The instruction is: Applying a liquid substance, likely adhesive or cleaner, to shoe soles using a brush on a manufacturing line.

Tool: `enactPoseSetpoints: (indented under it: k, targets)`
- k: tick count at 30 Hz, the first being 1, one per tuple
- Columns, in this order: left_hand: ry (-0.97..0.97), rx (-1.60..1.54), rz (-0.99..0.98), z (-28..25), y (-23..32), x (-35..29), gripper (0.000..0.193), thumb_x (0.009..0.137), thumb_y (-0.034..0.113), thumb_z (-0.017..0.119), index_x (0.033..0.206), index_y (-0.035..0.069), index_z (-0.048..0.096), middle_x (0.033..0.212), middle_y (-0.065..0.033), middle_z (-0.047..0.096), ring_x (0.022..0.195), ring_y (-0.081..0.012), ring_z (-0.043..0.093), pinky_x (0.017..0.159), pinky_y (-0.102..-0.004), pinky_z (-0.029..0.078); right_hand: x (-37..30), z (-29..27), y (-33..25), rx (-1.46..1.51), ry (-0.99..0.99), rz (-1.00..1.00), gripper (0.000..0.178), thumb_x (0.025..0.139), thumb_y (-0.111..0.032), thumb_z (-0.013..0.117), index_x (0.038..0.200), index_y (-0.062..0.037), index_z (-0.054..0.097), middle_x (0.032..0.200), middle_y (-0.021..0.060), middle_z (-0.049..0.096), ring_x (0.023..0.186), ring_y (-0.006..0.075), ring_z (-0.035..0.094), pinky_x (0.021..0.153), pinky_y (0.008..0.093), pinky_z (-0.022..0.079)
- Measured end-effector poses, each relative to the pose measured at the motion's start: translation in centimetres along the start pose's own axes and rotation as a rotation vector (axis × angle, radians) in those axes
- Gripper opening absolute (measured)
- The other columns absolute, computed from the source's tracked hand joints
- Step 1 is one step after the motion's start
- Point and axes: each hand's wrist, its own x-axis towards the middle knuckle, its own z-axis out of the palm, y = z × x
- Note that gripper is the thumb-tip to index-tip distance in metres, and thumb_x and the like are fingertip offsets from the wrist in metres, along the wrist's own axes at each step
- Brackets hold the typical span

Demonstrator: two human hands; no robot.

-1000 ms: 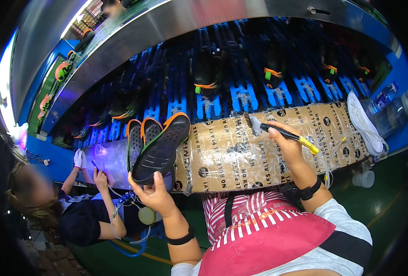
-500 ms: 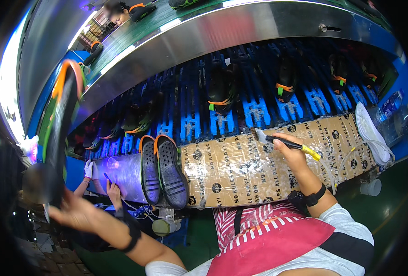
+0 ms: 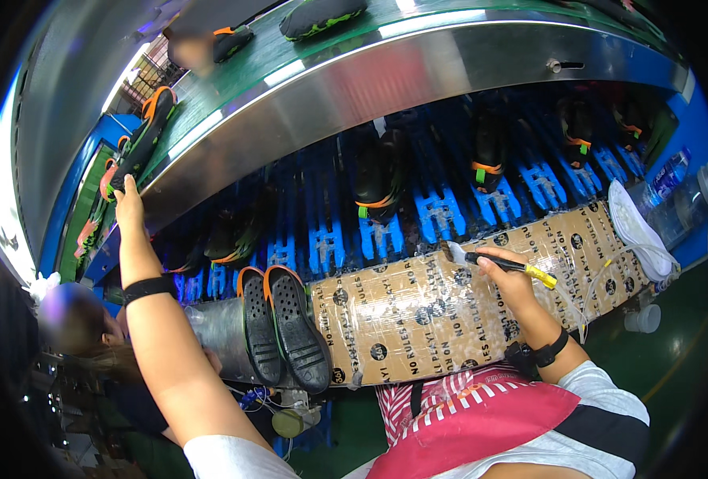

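My left hand (image 3: 130, 199) reaches far left, its fingers closed on the near end of a black shoe (image 3: 142, 144) with an orange rim, at the edge of the green conveyor belt (image 3: 250, 68). My right hand (image 3: 507, 278) holds a brush (image 3: 490, 259) by its black handle, which has yellow tape at the back end. The pale bristles are low over the cardboard-covered bench (image 3: 402, 319); whether they touch it cannot be told. Left of the cardboard, two black shoes with orange rims, a left one (image 3: 258, 335) and a right one (image 3: 298, 339), lie side by side, perforated insides up.
Beyond the bench, blue racks (image 3: 442, 215) carry several dark shoes (image 3: 382, 176). A metal rail (image 3: 418, 60) borders the belt. A white oval tray (image 3: 633, 231), a cable and a plastic bottle (image 3: 669, 176) are at the right. Another person (image 3: 75, 319) is at the lower left.
My left hand has carried the shoe from the near left up and away to the conveyor's edge. My right hand keeps the brush in almost the same place. The view has shifted slightly.
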Motion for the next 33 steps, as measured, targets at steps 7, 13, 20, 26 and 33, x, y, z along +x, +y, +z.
enactPoseSetpoints:
  k: [7, 13, 20, 26, 33]
  targets:
    - [-0.093, 0.414, -0.073, -1.6, -1.4, 3.1, 0.080, 0.078, 0.058, 0.051, 0.124, -0.008, 0.046, 0.121, -0.0262, 0.052, 0.117, -0.0349, 0.048, 0.098, -0.0383, 0.035, 0.5, 0.8, 0.2, -0.033, -0.035, 0.004, 0.023, 0.081, -0.012, 0.065, 0.099, 0.0022, 0.065, 0.077, 0.0057, 0.065, 0.068, 0.0097, 0.059, 0.065, 0.0222, 0.047]
    - [-0.197, 0.245, 0.160, -3.1, -2.6, 5.3, 0.066, 0.074, 0.043, 0.062, 0.124, 0.001, 0.049, 0.113, -0.0232, 0.058, 0.110, -0.0305, 0.055, 0.093, -0.0383, 0.041, 1.5, -0.4, -0.4, -0.061, 0.047, 0.018, 0.021, 0.079, -0.010, 0.066, 0.097, 0.0019, 0.066, 0.076, 0.0066, 0.066, 0.066, 0.0092, 0.058, 0.062, 0.0224, 0.047]
    - [0.012, 0.707, 0.066, -1.3, -3.7, 8.3, 0.090, 0.076, 0.028, 0.066, 0.145, 0.019, 0.009, 0.129, -0.0219, 0.046, 0.114, -0.0375, 0.051, 0.092, -0.0438, 0.042, 3.5, 0.6, -0.2, -0.095, 0.129, 0.062, 0.022, 0.077, -0.011, 0.067, 0.095, 0.0007, 0.067, 0.071, 0.0053, 0.065, 0.062, 0.0087, 0.058, 0.060, 0.0220, 0.046]
    - [-0.076, 0.497, 0.338, -0.3, -4.9, 10.9, 0.083, 0.076, 0.028, 0.064, 0.144, 0.023, 0.016, 0.127, -0.0223, 0.047, 0.112, -0.0383, 0.051, 0.090, -0.0436, 0.043, 4.5, 2.6, 0.2, -0.069, 0.097, 0.087, 0.025, 0.078, -0.014, 0.068, 0.098, 0.0010, 0.066, 0.077, 0.0072, 0.066, 0.066, 0.0087, 0.059, 0.063, 0.0217, 0.048]
    - [0.076, 0.438, 0.223, -1.4, -4.6, 9.6, 0.035, 0.083, 0.014, 0.053, 0.116, 0.011, 0.045, 0.112, -0.0218, 0.054, 0.101, -0.0400, 0.055, 0.083, -0.0471, 0.044, 4.0, 3.3, -1.2, -0.092, 0.097, 0.024, 0.025, 0.079, -0.012, 0.066, 0.100, 0.0015, 0.066, 0.074, 0.0037, 0.064, 0.065, 0.0077, 0.058, 0.062, 0.0213, 0.047]
